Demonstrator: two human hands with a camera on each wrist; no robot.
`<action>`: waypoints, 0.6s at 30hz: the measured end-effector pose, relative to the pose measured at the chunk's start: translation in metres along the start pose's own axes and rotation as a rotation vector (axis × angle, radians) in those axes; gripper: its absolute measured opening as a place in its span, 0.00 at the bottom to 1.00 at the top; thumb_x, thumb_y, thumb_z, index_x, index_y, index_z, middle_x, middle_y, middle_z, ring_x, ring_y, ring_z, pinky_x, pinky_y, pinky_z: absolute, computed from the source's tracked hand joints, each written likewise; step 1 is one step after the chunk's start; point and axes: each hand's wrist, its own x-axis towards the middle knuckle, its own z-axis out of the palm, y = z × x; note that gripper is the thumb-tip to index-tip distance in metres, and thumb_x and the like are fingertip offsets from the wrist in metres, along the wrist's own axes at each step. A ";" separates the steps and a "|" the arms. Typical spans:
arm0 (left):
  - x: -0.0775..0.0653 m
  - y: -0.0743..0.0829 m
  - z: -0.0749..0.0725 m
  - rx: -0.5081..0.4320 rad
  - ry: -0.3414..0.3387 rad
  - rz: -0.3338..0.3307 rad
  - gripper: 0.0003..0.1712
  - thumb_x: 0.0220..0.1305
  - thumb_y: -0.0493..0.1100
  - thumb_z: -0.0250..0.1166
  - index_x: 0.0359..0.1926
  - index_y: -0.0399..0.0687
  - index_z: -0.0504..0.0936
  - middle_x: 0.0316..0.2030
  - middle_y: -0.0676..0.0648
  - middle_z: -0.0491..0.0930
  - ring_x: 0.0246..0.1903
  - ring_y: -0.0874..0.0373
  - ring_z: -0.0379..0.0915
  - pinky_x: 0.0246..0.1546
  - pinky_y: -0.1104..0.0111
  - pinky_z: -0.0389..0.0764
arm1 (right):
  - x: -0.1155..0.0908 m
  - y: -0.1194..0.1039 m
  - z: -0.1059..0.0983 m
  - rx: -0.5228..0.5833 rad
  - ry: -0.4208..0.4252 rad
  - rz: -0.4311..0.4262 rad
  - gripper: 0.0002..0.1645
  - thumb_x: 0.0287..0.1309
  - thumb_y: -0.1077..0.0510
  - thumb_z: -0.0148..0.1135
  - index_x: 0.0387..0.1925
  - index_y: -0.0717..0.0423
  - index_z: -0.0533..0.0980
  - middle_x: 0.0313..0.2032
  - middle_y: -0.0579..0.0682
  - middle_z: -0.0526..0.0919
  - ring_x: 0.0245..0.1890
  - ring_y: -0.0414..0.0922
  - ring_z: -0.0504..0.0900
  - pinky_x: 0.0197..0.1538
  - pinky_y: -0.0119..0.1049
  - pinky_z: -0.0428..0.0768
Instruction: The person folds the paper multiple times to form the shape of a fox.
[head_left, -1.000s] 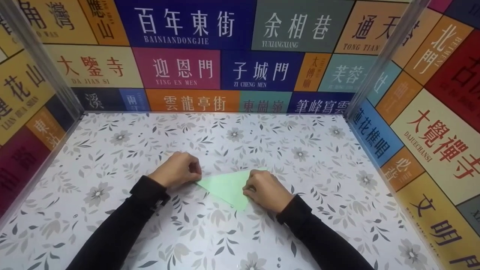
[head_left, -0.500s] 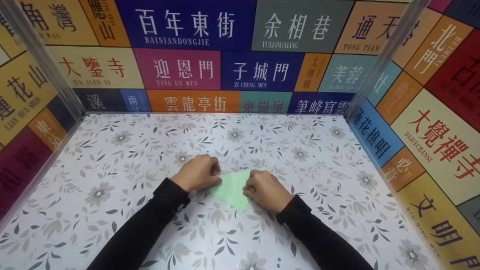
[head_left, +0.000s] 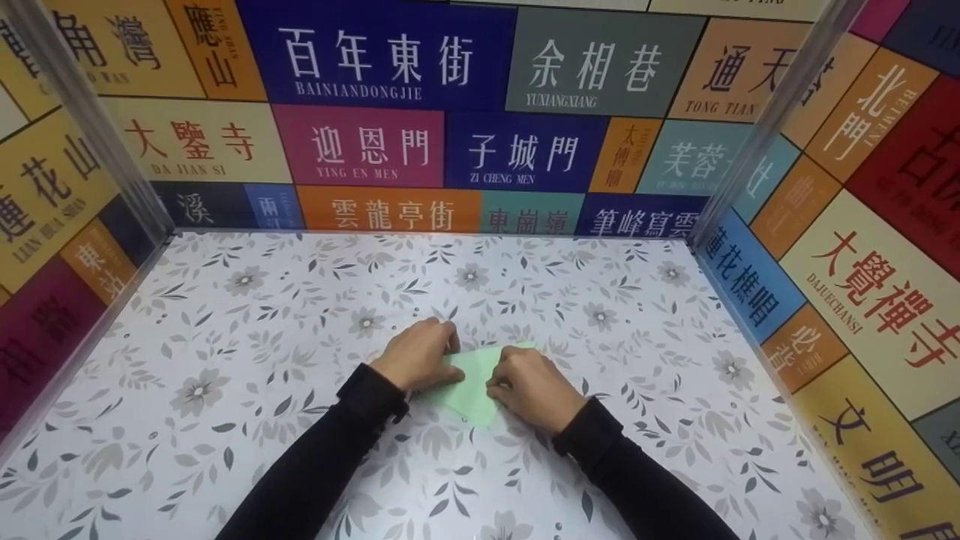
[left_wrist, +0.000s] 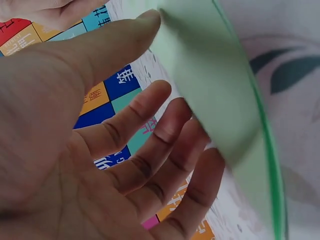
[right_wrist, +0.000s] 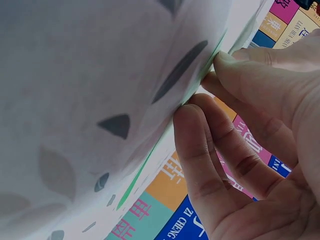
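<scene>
A folded sheet of light green paper (head_left: 472,394) lies on the flowered table, with more than one layer showing at its edge in the left wrist view. My left hand (head_left: 420,356) holds its left part, the thumb (left_wrist: 147,25) on the paper's face and the fingertips (left_wrist: 212,157) along its edge. The left corner is partly hidden by this hand. On the right part, my right hand (head_left: 536,386) has curled fingers, with thumb and fingertips (right_wrist: 190,117) bunched at the paper edge. A small gap of paper shows between the two hands.
The white tabletop (head_left: 300,420) has a grey leaf and flower print. Upright panels with coloured name blocks enclose it: a back panel (head_left: 360,146), a left panel (head_left: 52,187) and a right panel (head_left: 885,262). Clear corner strips (head_left: 772,112) join them.
My left hand has moved right along the paper from its left corner, closer to the right hand, and less of the green sheet shows. The right hand has stayed in place.
</scene>
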 end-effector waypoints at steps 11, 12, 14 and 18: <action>0.001 -0.009 0.003 -0.063 0.017 0.034 0.22 0.59 0.44 0.90 0.49 0.44 0.90 0.44 0.44 0.89 0.43 0.49 0.85 0.53 0.50 0.89 | -0.001 -0.002 0.001 -0.018 -0.005 0.002 0.03 0.62 0.67 0.84 0.37 0.58 0.96 0.35 0.51 0.90 0.36 0.48 0.92 0.44 0.41 0.94; 0.001 -0.010 0.004 -0.074 0.021 0.041 0.21 0.59 0.43 0.90 0.48 0.44 0.90 0.44 0.44 0.89 0.43 0.49 0.85 0.53 0.50 0.89 | -0.001 -0.002 0.001 -0.018 -0.005 0.000 0.03 0.62 0.67 0.84 0.37 0.58 0.96 0.35 0.51 0.90 0.36 0.47 0.92 0.44 0.41 0.93; 0.002 -0.012 0.003 -0.094 0.031 0.052 0.19 0.60 0.40 0.89 0.48 0.44 0.90 0.43 0.44 0.90 0.43 0.50 0.84 0.52 0.51 0.89 | -0.001 -0.001 0.001 -0.015 -0.002 -0.003 0.04 0.61 0.67 0.84 0.37 0.58 0.96 0.35 0.50 0.90 0.36 0.47 0.91 0.43 0.40 0.93; 0.004 -0.015 0.000 -0.121 0.049 0.083 0.15 0.61 0.36 0.86 0.46 0.44 0.91 0.40 0.44 0.90 0.39 0.53 0.84 0.49 0.53 0.89 | 0.001 0.000 0.000 -0.013 0.004 -0.003 0.04 0.62 0.67 0.84 0.37 0.57 0.96 0.34 0.49 0.89 0.35 0.46 0.90 0.42 0.38 0.91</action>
